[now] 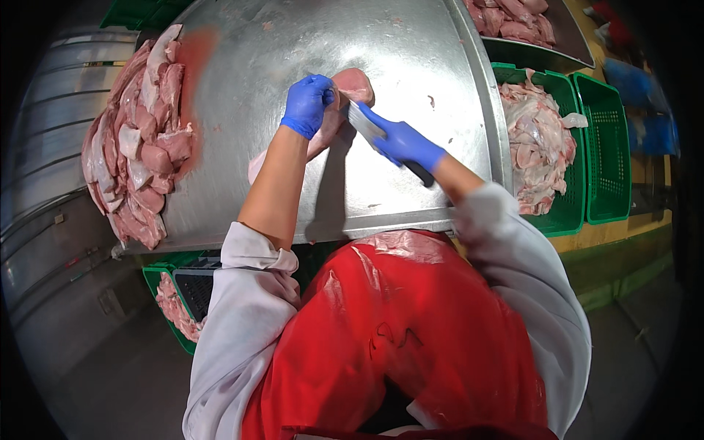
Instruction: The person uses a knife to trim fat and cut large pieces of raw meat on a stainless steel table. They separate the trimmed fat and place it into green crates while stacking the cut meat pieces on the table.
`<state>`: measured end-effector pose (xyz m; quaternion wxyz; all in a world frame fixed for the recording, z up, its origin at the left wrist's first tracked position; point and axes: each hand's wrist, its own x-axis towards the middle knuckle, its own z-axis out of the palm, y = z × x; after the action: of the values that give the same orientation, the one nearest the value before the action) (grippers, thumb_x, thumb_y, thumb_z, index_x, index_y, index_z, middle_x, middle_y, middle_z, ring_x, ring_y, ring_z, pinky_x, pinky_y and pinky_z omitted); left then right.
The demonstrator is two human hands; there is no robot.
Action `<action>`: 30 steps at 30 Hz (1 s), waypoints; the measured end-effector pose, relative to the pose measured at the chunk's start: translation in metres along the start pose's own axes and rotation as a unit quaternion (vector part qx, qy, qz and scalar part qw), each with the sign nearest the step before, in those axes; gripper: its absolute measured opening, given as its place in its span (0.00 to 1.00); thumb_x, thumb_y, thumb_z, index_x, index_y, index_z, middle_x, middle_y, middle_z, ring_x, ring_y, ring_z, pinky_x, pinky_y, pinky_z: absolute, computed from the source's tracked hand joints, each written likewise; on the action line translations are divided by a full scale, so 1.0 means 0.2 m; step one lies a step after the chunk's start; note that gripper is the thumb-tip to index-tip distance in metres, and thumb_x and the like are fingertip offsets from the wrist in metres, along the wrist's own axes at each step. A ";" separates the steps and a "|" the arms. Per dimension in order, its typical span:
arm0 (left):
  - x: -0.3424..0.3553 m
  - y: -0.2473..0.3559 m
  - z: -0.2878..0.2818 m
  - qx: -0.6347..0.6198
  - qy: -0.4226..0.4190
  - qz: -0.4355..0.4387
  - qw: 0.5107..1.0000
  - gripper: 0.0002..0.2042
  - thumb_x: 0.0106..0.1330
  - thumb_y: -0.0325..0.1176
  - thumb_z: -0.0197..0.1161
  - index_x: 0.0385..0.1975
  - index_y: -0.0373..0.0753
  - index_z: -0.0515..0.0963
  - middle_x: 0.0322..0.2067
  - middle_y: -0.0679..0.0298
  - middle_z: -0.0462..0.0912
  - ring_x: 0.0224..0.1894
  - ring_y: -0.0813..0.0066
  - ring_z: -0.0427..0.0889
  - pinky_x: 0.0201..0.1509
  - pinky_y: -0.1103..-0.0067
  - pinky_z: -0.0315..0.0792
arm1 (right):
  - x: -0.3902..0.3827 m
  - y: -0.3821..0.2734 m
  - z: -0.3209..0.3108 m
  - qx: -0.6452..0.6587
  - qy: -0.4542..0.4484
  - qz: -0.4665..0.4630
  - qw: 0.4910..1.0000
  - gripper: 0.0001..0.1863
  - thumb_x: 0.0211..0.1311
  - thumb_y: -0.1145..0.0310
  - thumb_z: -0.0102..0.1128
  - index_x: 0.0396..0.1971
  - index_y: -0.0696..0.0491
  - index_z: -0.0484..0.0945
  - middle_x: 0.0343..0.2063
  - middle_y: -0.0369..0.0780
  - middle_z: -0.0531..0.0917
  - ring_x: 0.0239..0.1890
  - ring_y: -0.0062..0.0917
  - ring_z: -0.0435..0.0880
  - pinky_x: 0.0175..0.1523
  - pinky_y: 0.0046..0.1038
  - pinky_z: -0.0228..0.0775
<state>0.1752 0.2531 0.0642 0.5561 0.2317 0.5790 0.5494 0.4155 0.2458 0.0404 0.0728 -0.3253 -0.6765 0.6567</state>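
A long piece of pale pink meat (355,85) lies on the metal table (411,44) in front of me. My left hand (308,104), in a blue glove, is closed at the meat's upper part, pinching what looks like a thin strip of its surface. In my right hand (407,141), also gloved in blue, is a knife (364,126) with a black handle. Its blade points up and left and meets the meat just right of my left fingers. The blade is slightly blurred, and the meat's lower part passes behind my left forearm.
A large heap of meat pieces (143,147) covers the table's left end. Right of the table, a green crate (576,165) holds pale trimmings, beside another green crate (612,147). A metal tray (572,37) of meat stands beyond. Below left is a green crate (158,282) with scraps.
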 end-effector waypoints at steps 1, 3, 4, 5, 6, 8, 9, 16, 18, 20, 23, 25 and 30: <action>-0.01 0.02 0.05 0.014 0.004 0.013 1.000 0.05 0.61 0.23 0.59 0.22 0.33 0.76 0.20 0.63 0.76 0.22 0.77 0.73 0.26 0.80 0.66 | 0.14 -0.06 0.00 0.013 0.004 0.022 1.000 0.39 0.66 0.67 0.46 0.74 0.25 0.46 0.23 0.38 0.76 0.18 0.21 0.75 0.23 0.26 0.73; 0.00 0.02 0.03 0.044 0.001 0.028 0.999 0.05 0.61 0.23 0.59 0.23 0.33 0.77 0.20 0.62 0.77 0.22 0.77 0.74 0.27 0.80 0.67 | 0.23 -0.10 0.01 0.015 0.000 0.042 0.999 0.39 0.67 0.66 0.46 0.74 0.24 0.44 0.23 0.39 0.76 0.19 0.22 0.76 0.23 0.27 0.73; 0.01 0.01 0.02 0.058 -0.002 0.035 0.998 0.05 0.61 0.23 0.59 0.23 0.33 0.77 0.21 0.61 0.77 0.23 0.76 0.74 0.27 0.79 0.67 | 0.21 -0.10 0.00 0.006 -0.005 0.041 0.999 0.39 0.67 0.66 0.47 0.74 0.24 0.44 0.24 0.39 0.76 0.19 0.22 0.75 0.24 0.27 0.73; 0.02 0.01 -0.03 -0.012 -0.006 0.005 1.000 0.05 0.62 0.23 0.59 0.24 0.32 0.77 0.21 0.61 0.77 0.23 0.75 0.74 0.27 0.79 0.68 | 0.18 -0.09 0.02 -0.002 -0.012 0.043 0.999 0.39 0.67 0.65 0.47 0.74 0.24 0.43 0.24 0.39 0.77 0.19 0.22 0.75 0.24 0.27 0.73; 0.03 0.01 -0.10 -0.085 -0.007 -0.018 0.996 0.05 0.62 0.24 0.59 0.25 0.32 0.77 0.22 0.60 0.78 0.23 0.75 0.75 0.28 0.79 0.68 | 0.09 -0.03 0.03 -0.035 -0.035 0.025 0.998 0.41 0.65 0.67 0.47 0.75 0.25 0.44 0.22 0.40 0.77 0.17 0.22 0.75 0.24 0.26 0.73; 0.04 0.03 -0.14 -0.169 -0.029 -0.031 0.985 0.05 0.63 0.24 0.58 0.26 0.32 0.77 0.23 0.60 0.78 0.24 0.74 0.75 0.29 0.79 0.70 | -0.17 0.11 0.03 0.016 -0.067 -0.001 0.998 0.41 0.65 0.69 0.48 0.75 0.28 0.45 0.20 0.36 0.76 0.16 0.19 0.74 0.25 0.24 0.73; 0.03 0.03 -0.14 -0.176 -0.045 -0.032 0.983 0.05 0.63 0.24 0.58 0.26 0.32 0.77 0.23 0.59 0.78 0.24 0.73 0.75 0.30 0.79 0.70 | -0.18 0.12 0.04 0.004 -0.067 0.003 0.998 0.41 0.65 0.69 0.48 0.75 0.30 0.44 0.21 0.36 0.77 0.16 0.19 0.74 0.25 0.24 0.73; -0.06 0.09 0.00 -0.096 -0.057 0.001 0.994 0.04 0.65 0.25 0.57 0.28 0.34 0.76 0.26 0.62 0.75 0.28 0.75 0.71 0.33 0.79 0.67 | 0.29 -0.11 0.08 -0.002 -0.020 0.007 1.000 0.40 0.68 0.67 0.45 0.76 0.35 0.39 0.24 0.40 0.77 0.16 0.23 0.75 0.25 0.25 0.74; -0.08 0.08 -0.12 -0.157 -0.099 -0.018 0.983 0.04 0.65 0.25 0.57 0.28 0.34 0.75 0.26 0.63 0.74 0.29 0.75 0.71 0.34 0.80 0.67 | 0.16 -0.12 0.14 -0.054 -0.053 0.015 0.997 0.39 0.68 0.66 0.44 0.76 0.36 0.39 0.23 0.40 0.77 0.16 0.24 0.75 0.26 0.26 0.75; -0.06 0.12 -0.14 -0.196 -0.133 -0.016 0.971 0.04 0.65 0.25 0.57 0.27 0.34 0.75 0.26 0.63 0.74 0.30 0.76 0.71 0.34 0.81 0.66 | -0.07 0.15 0.15 -0.096 -0.049 -0.063 0.992 0.39 0.68 0.66 0.45 0.76 0.35 0.39 0.23 0.40 0.76 0.16 0.25 0.76 0.28 0.27 0.76; -0.13 0.13 -0.10 -0.192 -0.153 -0.015 0.969 0.05 0.65 0.25 0.58 0.27 0.35 0.74 0.26 0.64 0.72 0.30 0.76 0.70 0.34 0.81 0.66 | -0.07 0.09 0.16 -0.045 -0.060 -0.012 0.997 0.40 0.68 0.66 0.46 0.76 0.33 0.40 0.23 0.40 0.76 0.17 0.24 0.76 0.29 0.26 0.76; -0.14 0.17 -0.05 -0.156 -0.181 0.010 0.971 0.04 0.65 0.25 0.58 0.28 0.35 0.74 0.26 0.64 0.72 0.30 0.76 0.70 0.35 0.81 0.66 | 0.20 -0.04 0.18 -0.055 -0.048 0.025 0.997 0.41 0.68 0.67 0.47 0.76 0.32 0.39 0.23 0.39 0.77 0.16 0.23 0.76 0.28 0.26 0.75; -0.12 0.22 -0.28 -0.335 -0.150 -0.041 0.929 0.02 0.65 0.24 0.58 0.32 0.33 0.74 0.28 0.63 0.72 0.30 0.76 0.70 0.36 0.80 0.66 | 0.03 -0.07 0.22 -0.097 -0.094 0.007 0.991 0.41 0.68 0.67 0.47 0.76 0.33 0.39 0.24 0.39 0.77 0.18 0.22 0.77 0.28 0.27 0.75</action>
<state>0.1170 0.2235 0.1012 0.7038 0.0883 0.2801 0.6469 0.3821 0.2128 0.0463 -0.0277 -0.2724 -0.7382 0.6166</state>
